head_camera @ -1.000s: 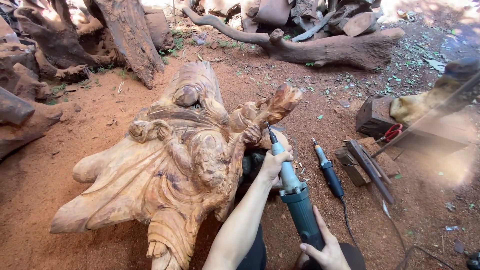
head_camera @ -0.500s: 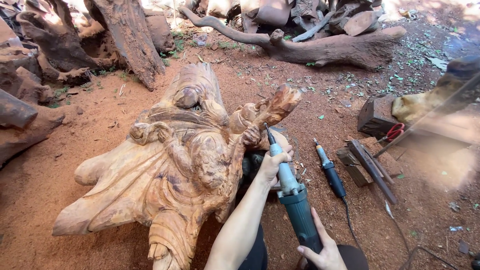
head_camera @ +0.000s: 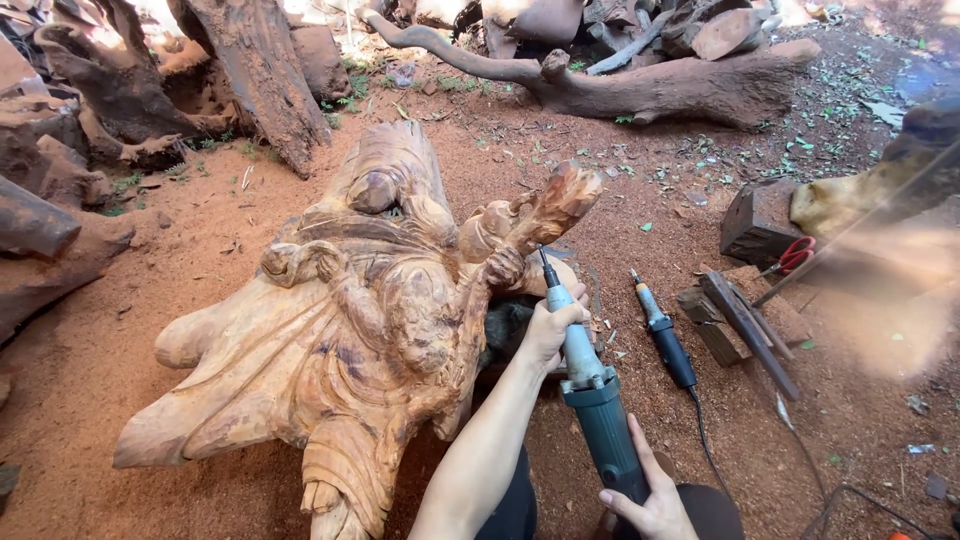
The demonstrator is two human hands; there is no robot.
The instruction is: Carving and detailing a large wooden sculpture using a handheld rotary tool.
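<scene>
Carving (head_camera: 350,330): lies on the red dirt, unclamped; sideways push could roll it.
Left hand (head_camera: 548,328): wrapped round the grinder (head_camera: 590,400) neck, near the tip; a skip could nick fingers.
Right hand (head_camera: 650,505): gripping the grinder's rear.
Spare tool (head_camera: 662,335): cord underfoot, possible snag.

No packages, labels, signs, screens.

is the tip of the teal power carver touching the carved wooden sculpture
Touching: the head view shows the teal power carver with its bit meeting the carved wooden sculpture, no gap visible.
</scene>
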